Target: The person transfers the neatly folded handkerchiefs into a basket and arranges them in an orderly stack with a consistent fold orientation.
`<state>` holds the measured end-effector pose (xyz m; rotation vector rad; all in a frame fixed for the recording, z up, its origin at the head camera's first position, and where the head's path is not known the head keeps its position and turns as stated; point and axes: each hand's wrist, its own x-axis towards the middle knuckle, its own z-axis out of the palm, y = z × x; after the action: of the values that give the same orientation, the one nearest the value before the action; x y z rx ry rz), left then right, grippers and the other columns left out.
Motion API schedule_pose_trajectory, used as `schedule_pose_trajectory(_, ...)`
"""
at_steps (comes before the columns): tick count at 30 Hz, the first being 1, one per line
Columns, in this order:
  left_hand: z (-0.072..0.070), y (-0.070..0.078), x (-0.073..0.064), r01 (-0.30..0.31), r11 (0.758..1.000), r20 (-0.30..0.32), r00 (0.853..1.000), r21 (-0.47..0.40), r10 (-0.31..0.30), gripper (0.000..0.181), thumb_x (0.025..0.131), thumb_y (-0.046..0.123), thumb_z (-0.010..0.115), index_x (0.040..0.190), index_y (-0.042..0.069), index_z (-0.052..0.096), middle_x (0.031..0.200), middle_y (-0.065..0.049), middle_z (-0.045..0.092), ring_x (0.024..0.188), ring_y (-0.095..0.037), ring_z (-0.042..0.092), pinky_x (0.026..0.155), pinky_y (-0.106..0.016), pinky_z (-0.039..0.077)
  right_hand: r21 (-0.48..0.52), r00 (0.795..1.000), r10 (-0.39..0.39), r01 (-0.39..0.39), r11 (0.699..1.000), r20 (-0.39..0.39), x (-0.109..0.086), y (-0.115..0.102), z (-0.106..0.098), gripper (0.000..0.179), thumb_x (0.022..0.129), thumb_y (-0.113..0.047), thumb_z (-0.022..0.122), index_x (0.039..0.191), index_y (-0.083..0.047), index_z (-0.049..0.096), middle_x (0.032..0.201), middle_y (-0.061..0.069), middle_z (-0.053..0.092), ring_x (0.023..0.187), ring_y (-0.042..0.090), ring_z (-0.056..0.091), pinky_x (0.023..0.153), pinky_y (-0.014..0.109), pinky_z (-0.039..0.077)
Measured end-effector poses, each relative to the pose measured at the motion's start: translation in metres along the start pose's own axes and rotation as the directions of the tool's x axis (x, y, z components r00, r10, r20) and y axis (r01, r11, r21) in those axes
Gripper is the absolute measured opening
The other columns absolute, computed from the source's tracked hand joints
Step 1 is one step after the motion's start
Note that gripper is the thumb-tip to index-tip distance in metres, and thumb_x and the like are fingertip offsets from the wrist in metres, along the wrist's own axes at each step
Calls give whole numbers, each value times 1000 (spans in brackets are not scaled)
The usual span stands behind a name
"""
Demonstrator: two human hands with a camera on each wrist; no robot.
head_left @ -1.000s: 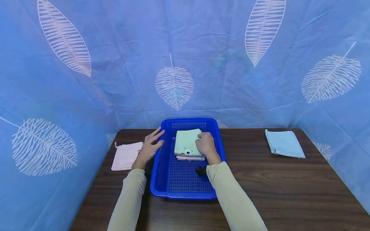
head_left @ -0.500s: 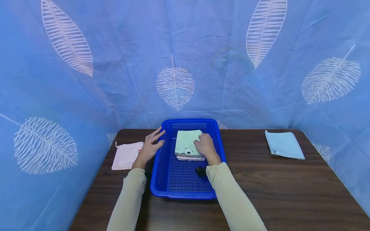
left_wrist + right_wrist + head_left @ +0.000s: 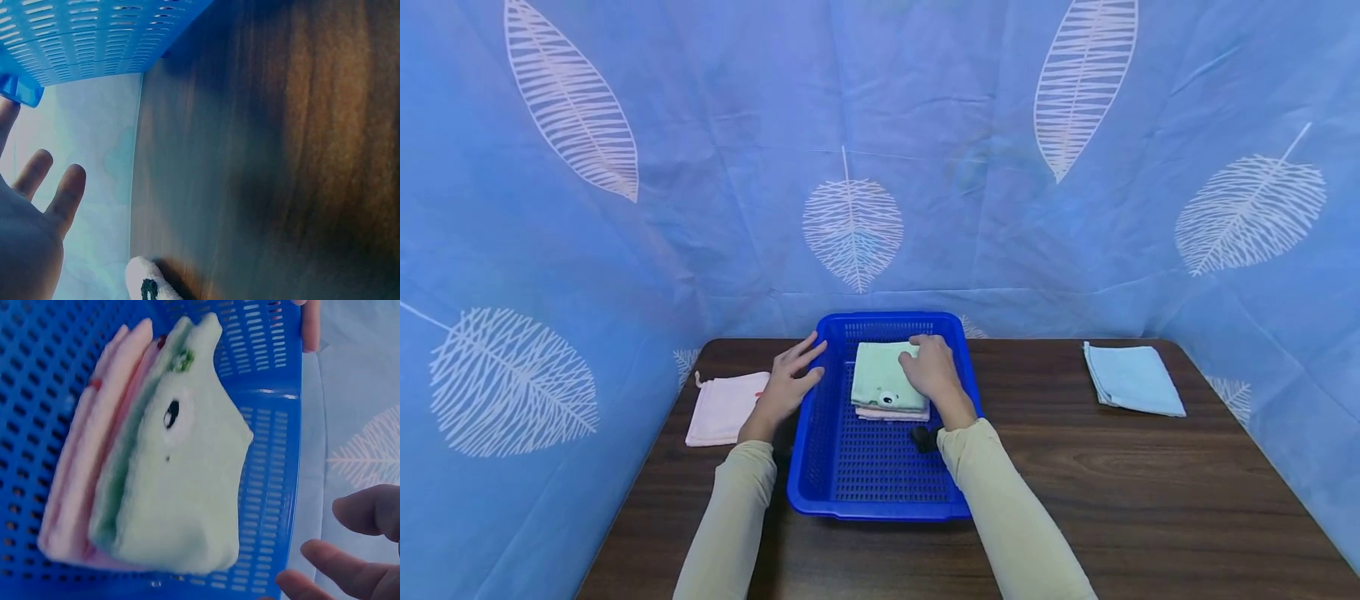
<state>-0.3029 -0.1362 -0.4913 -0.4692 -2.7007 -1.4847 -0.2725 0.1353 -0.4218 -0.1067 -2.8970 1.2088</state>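
A folded light green towel [image 3: 878, 368] with an eye pattern lies on folded pink cloth [image 3: 891, 414] inside a blue plastic basket [image 3: 880, 510]. My right hand [image 3: 934, 368] is over the green towel's right side. In the right wrist view its parted fingers [image 3: 340, 565] hold nothing and stand apart from the towel. At the basket's left rim is my left hand [image 3: 786, 385], fingers spread. In the left wrist view one of its fingers [image 3: 6, 115] meets the rim, while two others [image 3: 65, 194] stick out free.
Left of the basket, a folded pink towel [image 3: 722, 410] lies on the dark wooden table [image 3: 1105, 492], partly behind my left hand. A folded light blue towel [image 3: 1135, 379] is at the far right. Blue leaf-print cloth [image 3: 925, 233] hangs behind the table.
My right hand has eased off the green towel and its fingers have loosened and parted. The left hand stays at the rim. The towels have not moved.
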Motion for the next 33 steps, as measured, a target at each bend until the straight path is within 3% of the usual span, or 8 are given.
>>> schedule_pose_trajectory(8,-1,2,-1,16,1000,4,1000,2,-16,51,102,31,58,152,29,50,169,11,28,158,-34,13,122,-71,12,-50,997,-67,66,997,-24,-2,2,-11,62,104,-46,52,148,-3,52,158,23,39,149,46,30,121,59,31)
schedule_pose_trajectory(17,-1,6,-1,36,999,17,999,24,-36,51,103,31,56,153,30,48,170,11,26,158,-32,11,122,-72,12,-134,989,-121,131,982,83,-6,-5,-34,76,103,-63,39,159,-11,35,168,22,19,157,46,4,122,70,12)
schedule_pose_trajectory(22,-2,6,-2,45,999,20,999,31,-46,52,102,32,56,153,30,48,170,10,26,159,-32,11,121,-72,12,-179,984,-136,155,972,114,-7,-5,-45,78,103,-65,36,162,-16,28,172,19,9,158,45,-7,122,72,4)
schedule_pose_trajectory(33,-2,8,-2,53,998,16,998,14,-53,51,102,33,57,152,32,49,169,14,27,159,-28,11,122,-72,12,-294,977,-183,208,933,108,-8,4,-72,77,103,-63,40,164,-18,23,173,18,5,158,46,-6,122,72,-2)
